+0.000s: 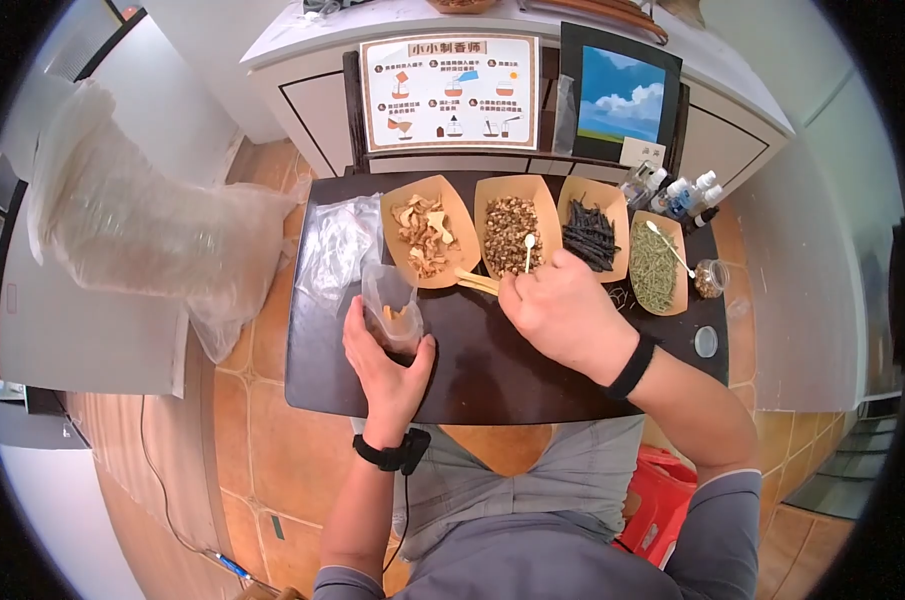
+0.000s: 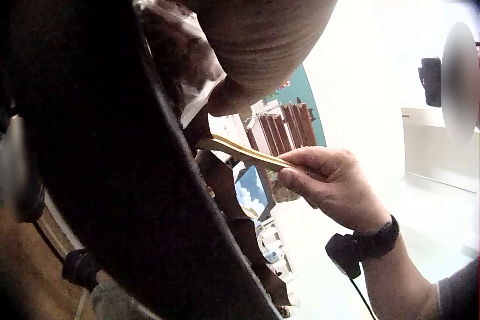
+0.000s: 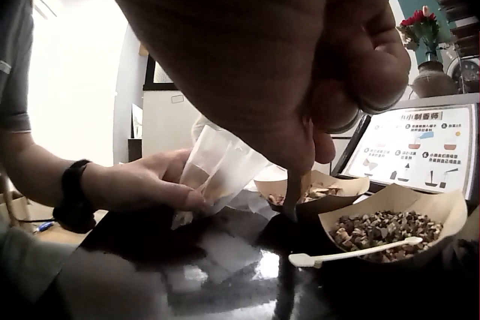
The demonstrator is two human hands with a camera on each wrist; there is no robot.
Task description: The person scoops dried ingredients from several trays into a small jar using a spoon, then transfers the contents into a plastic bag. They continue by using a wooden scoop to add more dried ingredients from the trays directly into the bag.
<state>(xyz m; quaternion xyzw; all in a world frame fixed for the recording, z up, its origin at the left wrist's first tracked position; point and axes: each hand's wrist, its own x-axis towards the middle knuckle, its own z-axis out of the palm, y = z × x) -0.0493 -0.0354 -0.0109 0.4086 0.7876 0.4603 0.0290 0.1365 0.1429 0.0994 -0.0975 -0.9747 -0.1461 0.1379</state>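
My left hand (image 1: 387,380) grips a translucent plastic pouch (image 1: 384,285) standing open-mouthed over the dark table; a few yellowish-brown pieces show inside it. Pinched in my right hand (image 1: 570,315) are light wooden tongs (image 1: 479,283), pointing left toward the pouch, their tips near the lower right edge of a paper tray (image 1: 460,262) of dried pale slices (image 1: 424,235). Nothing shows between the tips. Just above the right hand lies a paper tray (image 1: 486,190) of brown granules (image 1: 510,225) with a small white spoon (image 1: 529,248) across it.
Farther right sit paper trays of dark sticks (image 1: 590,238) and green needle-like herb (image 1: 654,278), the latter with another white spoon (image 1: 672,250). Beyond are several small bottles (image 1: 677,195), a jar (image 1: 710,278) and a lid (image 1: 705,342). Clear plastic bags (image 1: 340,245) lie left; an instruction board (image 1: 450,95) stands behind.
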